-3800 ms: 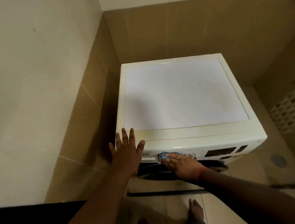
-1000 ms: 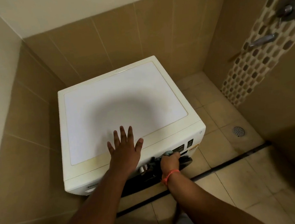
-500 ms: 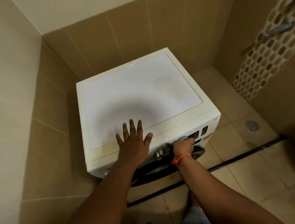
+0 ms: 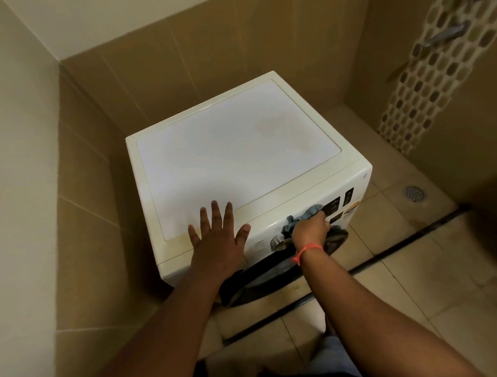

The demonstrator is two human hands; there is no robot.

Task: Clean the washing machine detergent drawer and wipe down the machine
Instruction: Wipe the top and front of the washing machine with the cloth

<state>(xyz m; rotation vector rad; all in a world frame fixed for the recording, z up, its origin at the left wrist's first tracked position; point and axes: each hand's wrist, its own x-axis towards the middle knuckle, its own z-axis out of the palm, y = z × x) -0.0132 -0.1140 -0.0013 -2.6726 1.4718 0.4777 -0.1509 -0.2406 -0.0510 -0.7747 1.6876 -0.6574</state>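
So at this point we had the left hand (image 4: 216,244) flat on the front edge of the washing machine (image 4: 238,147), fingers straight and spread, just bracing. The right hand (image 4: 310,228) was bunched around a blue cloth (image 4: 303,215) and pressing it against the control panel (image 4: 336,206), right between the round dial (image 4: 277,242) and the dark display windows. The panel ran as a long strip across the machine's front, from the left corner out toward the right one, so our guess was the next wipe would follow that axis, with the right hand obviously the closer one to the unwiped display end. The dark door (image 4: 277,270) sat just below the cloth hand. The detergent drawer we honestly couldn't make out; it would probably be at the left end of that strip, under or beside the left hand, but the view didn't show it clearly. There was a faint brownish stain (image 4: 278,129) on the lid, well back from both hands, likely needing a pass later.
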